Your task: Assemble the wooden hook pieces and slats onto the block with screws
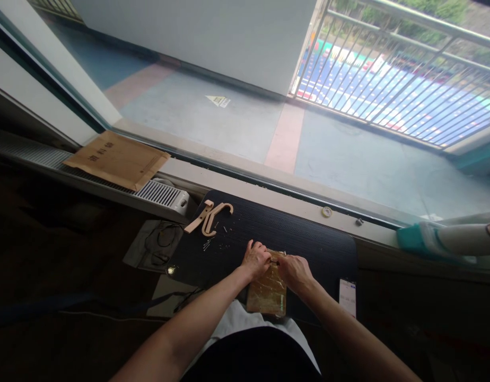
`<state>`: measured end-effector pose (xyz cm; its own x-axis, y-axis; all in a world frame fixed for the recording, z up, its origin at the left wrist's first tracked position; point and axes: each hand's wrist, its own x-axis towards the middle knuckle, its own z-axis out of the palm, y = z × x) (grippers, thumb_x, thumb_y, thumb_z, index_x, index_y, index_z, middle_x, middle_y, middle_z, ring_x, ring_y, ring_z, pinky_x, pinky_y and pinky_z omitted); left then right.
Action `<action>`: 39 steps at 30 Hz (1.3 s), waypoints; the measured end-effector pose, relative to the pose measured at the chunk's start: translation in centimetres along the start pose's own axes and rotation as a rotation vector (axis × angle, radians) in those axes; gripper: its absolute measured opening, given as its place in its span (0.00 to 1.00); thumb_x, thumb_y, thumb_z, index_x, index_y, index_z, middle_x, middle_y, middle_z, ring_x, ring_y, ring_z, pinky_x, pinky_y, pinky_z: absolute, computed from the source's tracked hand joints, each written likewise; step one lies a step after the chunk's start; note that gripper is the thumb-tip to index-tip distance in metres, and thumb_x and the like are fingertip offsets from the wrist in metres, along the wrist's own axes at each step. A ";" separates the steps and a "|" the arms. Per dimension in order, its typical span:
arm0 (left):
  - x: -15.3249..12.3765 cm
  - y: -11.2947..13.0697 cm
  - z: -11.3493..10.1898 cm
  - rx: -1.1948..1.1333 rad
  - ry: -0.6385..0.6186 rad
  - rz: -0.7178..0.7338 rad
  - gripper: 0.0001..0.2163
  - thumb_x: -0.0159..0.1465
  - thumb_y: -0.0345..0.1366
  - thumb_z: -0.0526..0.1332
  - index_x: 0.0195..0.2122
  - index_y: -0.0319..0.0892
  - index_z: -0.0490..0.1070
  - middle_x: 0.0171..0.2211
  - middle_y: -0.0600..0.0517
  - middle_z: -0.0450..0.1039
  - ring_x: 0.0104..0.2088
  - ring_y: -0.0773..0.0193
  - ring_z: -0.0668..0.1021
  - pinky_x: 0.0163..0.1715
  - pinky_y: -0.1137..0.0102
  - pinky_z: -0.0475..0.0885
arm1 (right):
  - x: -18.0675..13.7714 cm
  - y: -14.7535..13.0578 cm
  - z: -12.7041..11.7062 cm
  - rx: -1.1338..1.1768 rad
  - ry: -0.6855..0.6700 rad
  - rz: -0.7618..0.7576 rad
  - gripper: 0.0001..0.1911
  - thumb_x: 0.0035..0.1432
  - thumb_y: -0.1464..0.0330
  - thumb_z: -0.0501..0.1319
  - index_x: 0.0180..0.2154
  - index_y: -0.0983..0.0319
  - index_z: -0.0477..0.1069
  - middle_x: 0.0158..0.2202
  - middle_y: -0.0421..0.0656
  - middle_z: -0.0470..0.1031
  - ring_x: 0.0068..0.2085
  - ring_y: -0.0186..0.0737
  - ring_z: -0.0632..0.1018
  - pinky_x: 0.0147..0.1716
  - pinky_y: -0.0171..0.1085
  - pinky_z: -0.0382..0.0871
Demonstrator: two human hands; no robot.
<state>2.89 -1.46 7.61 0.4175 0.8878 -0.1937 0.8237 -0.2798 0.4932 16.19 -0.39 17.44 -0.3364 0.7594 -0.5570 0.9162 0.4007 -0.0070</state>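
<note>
A flat, tan-brown packet [268, 297] in shiny clear plastic lies at the near edge of the dark table; what is inside I cannot tell. My left hand [256, 260] grips its far left corner with bent fingers. Close beside it, my right hand [296, 272] is closed on the wrapping at the far right corner. The fingertips of both hands nearly meet and are partly hidden. Curved wooden hook pieces [210, 218] rest at the table's far left, with several screws [206, 244] scattered near them.
The black table [308, 249] stands against a window sill holding a tape roll [326, 212] and a small metal object [359, 222]. A phone [347, 297] lies at the table's right edge. A brown paper envelope [117, 159] sits on the radiator [165, 195].
</note>
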 end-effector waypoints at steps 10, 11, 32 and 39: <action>0.8 0.2 0.2 0.027 -0.005 0.018 0.06 0.59 0.35 0.58 0.32 0.47 0.76 0.35 0.50 0.72 0.43 0.59 0.68 0.55 0.50 0.51 | 0.0 -0.4 0.1 -0.012 -0.011 0.021 0.15 0.59 0.74 0.49 0.38 0.61 0.74 0.34 0.47 0.79 0.35 0.40 0.79 0.33 0.33 0.67; 0.8 0.2 0.2 0.019 -0.004 0.017 0.07 0.59 0.36 0.58 0.32 0.47 0.76 0.36 0.50 0.72 0.42 0.59 0.68 0.55 0.50 0.51 | 0.0 -0.4 0.3 -0.005 -0.015 0.037 0.15 0.59 0.73 0.49 0.38 0.60 0.74 0.34 0.47 0.79 0.35 0.40 0.79 0.33 0.33 0.66; 0.9 0.1 0.4 0.018 -0.033 0.020 0.06 0.60 0.35 0.56 0.33 0.47 0.74 0.37 0.50 0.72 0.42 0.57 0.69 0.54 0.50 0.51 | -0.2 -0.1 -1.0 0.017 -0.034 -0.017 0.13 0.63 0.70 0.48 0.43 0.59 0.70 0.36 0.45 0.78 0.39 0.39 0.78 0.35 0.33 0.65; 0.8 0.1 0.4 0.024 -0.028 0.013 0.06 0.60 0.36 0.56 0.33 0.45 0.73 0.37 0.49 0.72 0.43 0.57 0.69 0.54 0.52 0.51 | -0.2 -0.2 -2.4 -0.062 -0.023 -0.105 0.13 0.61 0.71 0.50 0.41 0.58 0.72 0.37 0.45 0.77 0.38 0.40 0.78 0.34 0.34 0.65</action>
<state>3.42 -0.94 7.18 0.4385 0.8735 -0.2113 0.8269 -0.3001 0.4755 15.58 0.62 19.61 -0.4244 0.6997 -0.5748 0.8607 0.5089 -0.0159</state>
